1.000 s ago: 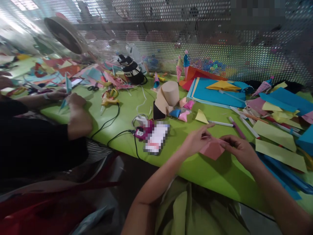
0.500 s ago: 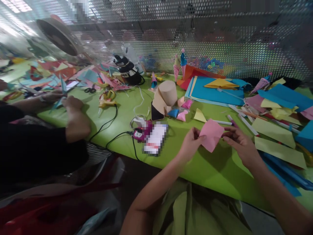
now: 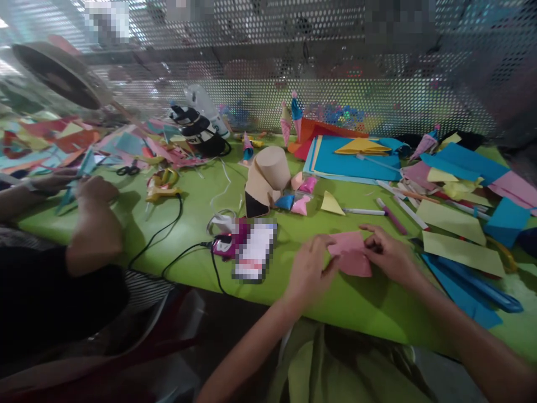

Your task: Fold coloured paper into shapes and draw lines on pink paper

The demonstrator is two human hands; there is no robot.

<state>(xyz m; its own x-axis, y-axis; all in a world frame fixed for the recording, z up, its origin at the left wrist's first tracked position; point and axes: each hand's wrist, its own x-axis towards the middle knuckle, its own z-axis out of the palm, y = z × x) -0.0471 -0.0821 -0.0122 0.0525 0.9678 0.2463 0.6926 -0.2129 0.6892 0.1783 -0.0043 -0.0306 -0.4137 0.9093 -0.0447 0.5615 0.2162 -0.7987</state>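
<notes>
A pink sheet of paper is held between my two hands, low over the green table. My left hand grips its left edge between thumb and fingers. At the upper right edge, my right hand pinches the paper. Just behind the sheet lie a folded yellow paper piece, a white pen and a purple marker. Small pink and blue folded pieces rest beside a tan paper roll.
A phone lies by a purple power strip with black cables. Blue sheets and yellow strips cover the right side. At left are a yellow glue gun, a black bottle and another person's hands.
The pink paper has tilted flatter and come lower, with both hands still on it. My view has shifted right, so the table items appear further left.
</notes>
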